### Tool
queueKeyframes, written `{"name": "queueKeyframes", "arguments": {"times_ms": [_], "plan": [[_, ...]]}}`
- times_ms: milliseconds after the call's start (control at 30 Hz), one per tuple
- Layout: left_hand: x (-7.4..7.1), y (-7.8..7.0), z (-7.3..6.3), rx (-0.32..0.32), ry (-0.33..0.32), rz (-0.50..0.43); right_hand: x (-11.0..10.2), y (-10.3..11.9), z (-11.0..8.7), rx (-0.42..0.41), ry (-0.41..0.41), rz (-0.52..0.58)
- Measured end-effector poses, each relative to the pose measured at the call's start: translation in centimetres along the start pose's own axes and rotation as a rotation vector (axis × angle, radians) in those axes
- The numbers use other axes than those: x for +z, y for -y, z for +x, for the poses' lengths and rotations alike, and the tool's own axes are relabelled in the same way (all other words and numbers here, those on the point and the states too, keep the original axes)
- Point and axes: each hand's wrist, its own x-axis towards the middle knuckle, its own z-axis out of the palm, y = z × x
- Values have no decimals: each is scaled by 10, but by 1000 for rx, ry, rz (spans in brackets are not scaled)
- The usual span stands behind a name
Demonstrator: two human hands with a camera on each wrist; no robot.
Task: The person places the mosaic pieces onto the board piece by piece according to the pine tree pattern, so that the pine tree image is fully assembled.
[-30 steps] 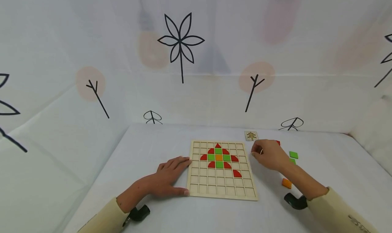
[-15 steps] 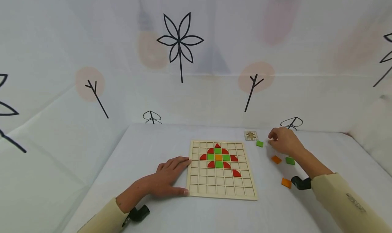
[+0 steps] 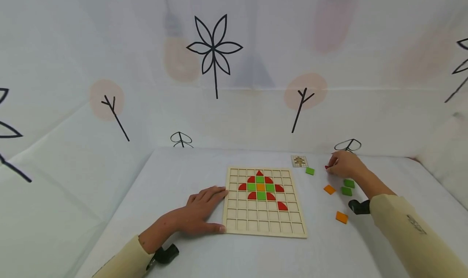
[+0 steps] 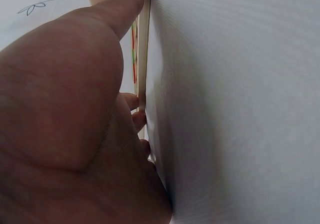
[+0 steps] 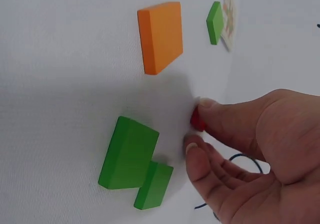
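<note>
My left hand (image 3: 201, 213) lies flat beside the wooden grid board (image 3: 253, 215), fingers straight, with fingertips and thumb at its left edge. In the left wrist view the thumb (image 4: 117, 12) meets the board's side. On the board, red, green and orange tiles form a tree-like pattern, and one red quarter-round tile (image 3: 282, 206) sits apart, lower right. Off to the right at the back, my right hand (image 3: 345, 164) pinches a small red tile (image 5: 198, 120) between thumb and fingertips, close over the cloth. Its full shape is hidden by the fingers.
Two green tiles (image 3: 349, 183) lie close together near the right wrist. Two orange tiles (image 3: 329, 189) are spread right of the board. Another green tile (image 3: 310, 171) lies before a small pattern card (image 3: 300, 161) at the back. Printed white cloth (image 3: 256, 119) rises behind.
My right hand has moved right and back from beside the board and now pinches the red tile. Tiles it covered have come into view. The left hand stays put.
</note>
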Motion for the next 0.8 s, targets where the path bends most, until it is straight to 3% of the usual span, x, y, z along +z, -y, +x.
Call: {"name": "queueKeyframes", "arguments": {"times_ms": [233, 800], "plan": [[1, 1, 0, 4, -3, 0, -2, -6, 1, 44, 12, 18], [0, 2, 0, 9, -1, -11, -3, 2, -5, -4, -21, 103]]}}
